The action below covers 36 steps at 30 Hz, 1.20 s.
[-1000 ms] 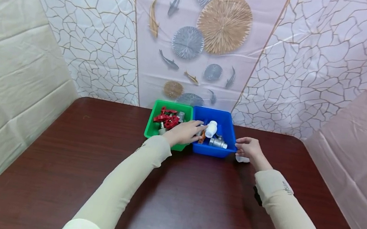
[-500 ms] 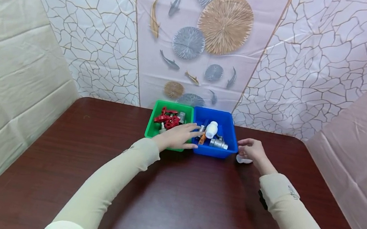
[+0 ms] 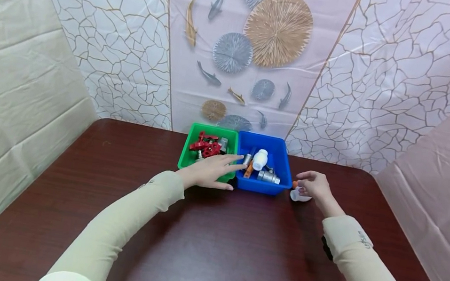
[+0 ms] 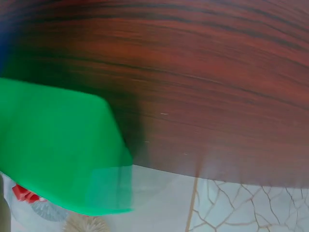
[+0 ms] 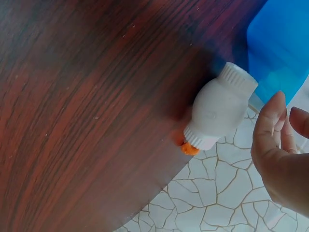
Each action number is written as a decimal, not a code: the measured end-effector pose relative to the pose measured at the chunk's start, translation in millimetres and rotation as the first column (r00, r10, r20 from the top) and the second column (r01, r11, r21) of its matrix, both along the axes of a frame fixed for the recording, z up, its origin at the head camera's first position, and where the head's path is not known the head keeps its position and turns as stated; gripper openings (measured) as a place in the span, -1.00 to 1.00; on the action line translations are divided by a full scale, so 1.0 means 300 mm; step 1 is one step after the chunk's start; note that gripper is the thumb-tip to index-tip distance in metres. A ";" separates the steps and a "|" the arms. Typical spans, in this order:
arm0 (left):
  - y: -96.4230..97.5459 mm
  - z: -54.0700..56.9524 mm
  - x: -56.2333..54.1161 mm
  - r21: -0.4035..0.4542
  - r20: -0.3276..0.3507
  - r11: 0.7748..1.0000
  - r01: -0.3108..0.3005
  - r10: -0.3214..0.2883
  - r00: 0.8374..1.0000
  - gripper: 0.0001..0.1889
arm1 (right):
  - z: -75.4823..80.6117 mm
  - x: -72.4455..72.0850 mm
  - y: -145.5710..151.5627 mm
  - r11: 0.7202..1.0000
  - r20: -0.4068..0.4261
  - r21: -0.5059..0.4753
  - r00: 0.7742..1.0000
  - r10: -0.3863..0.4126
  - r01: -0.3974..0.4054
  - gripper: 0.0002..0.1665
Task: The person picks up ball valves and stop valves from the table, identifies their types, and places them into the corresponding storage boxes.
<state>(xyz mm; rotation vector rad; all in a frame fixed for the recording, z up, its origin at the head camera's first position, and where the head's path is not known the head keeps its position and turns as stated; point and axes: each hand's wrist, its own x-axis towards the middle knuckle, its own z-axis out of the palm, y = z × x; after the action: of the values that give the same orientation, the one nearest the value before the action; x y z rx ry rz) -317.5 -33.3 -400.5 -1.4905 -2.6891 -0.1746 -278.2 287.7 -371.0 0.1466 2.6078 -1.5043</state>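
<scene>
A white plastic ball valve [image 3: 299, 196] with an orange part [image 3: 294, 184] lies on the table just right of the blue bin [image 3: 263, 187]. My right hand [image 3: 316, 189] hovers beside that valve with loosely bent fingers. In the right wrist view, a gap separates the white valve [image 5: 219, 108] from the right hand [image 5: 277, 145], which holds nothing. Fingers spread and fairly straight, my left hand [image 3: 213, 170] reaches over the front right part of the green bin [image 3: 183, 156], its fingertips at the blue bin's left edge. The left wrist view shows the green bin's wall [image 4: 58, 130], but not the hand.
Several red-handled valves [image 3: 208, 148] fill the green bin. Inside the blue bin are another white valve [image 3: 260, 160], a metal valve [image 3: 269, 177] and an orange-handled piece [image 3: 249, 169]. Both bins stand side by side at the back of the brown table [image 3: 210, 252], before a patterned curtain.
My left hand has drawn back leftward out of the blue bin. The right hand has shifted slightly right, and more of the white valve and its orange part now shows.
</scene>
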 end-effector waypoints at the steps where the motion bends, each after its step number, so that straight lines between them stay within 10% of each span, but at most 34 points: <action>1: -0.007 -0.007 -0.001 0.007 -0.011 1.000 0.021 -0.021 1.000 -0.22 | -0.001 0.000 0.004 1.000 -0.003 0.010 1.000 -0.004 0.004 -0.59; 8: -0.033 -0.052 0.003 0.035 0.013 0.991 0.131 -0.132 0.991 -0.17 | -0.014 0.002 0.034 0.988 -0.086 0.150 0.996 -0.034 0.047 -0.67; 14: -0.036 -0.069 0.006 -0.005 -0.021 0.992 0.126 -0.126 0.992 -0.14 | -0.025 0.003 0.048 0.898 -0.231 0.428 0.973 -0.002 0.104 -0.58; 23: -0.028 -0.079 0.012 0.008 -0.031 0.994 0.107 -0.107 0.994 -0.13 | -0.055 -0.007 0.022 0.835 0.021 0.550 1.000 0.003 -0.014 -0.13; 36: -0.026 -0.080 0.013 -0.004 -0.057 0.994 0.105 -0.105 0.993 -0.13 | -0.100 -0.033 -0.001 0.755 0.051 0.654 0.998 0.025 -0.053 -0.19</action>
<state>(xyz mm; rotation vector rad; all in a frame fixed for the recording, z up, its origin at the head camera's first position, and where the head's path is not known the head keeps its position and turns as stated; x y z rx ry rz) -313.5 -41.2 -424.5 -1.6128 -2.5692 -0.1340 -288.1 287.4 -401.1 0.1788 2.9565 -0.4886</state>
